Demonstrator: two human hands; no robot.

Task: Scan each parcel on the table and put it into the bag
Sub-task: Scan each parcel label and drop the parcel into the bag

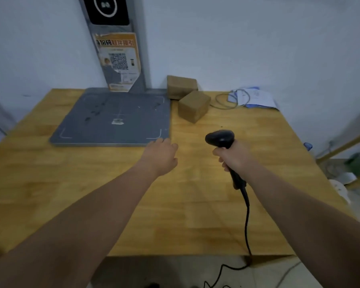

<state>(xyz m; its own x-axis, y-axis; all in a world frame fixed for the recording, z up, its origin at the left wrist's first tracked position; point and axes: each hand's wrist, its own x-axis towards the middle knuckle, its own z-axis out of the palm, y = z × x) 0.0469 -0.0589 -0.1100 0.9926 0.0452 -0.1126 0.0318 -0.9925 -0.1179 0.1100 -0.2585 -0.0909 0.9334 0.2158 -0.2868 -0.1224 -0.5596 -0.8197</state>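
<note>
Two brown parcels sit at the back of the wooden table [92, 194]: the nearer parcel [193, 106] stands turned at an angle, and the farther parcel [181, 86] lies against the wall behind it. My right hand [234, 155] grips the handle of a black barcode scanner [220, 138], whose head points toward the parcels. Its cable runs down off the table's front edge. My left hand [161, 155] reaches forward over the table, holding nothing, fingers loosely bent, near the front right corner of the grey scale plate. No bag is in view.
A grey scale plate [112, 117] with an upright post [116, 44] carrying an orange QR poster occupies the back left. Papers [254, 97] and a coiled wire [227, 100] lie at the back right. Clutter stands on the floor to the right of the table.
</note>
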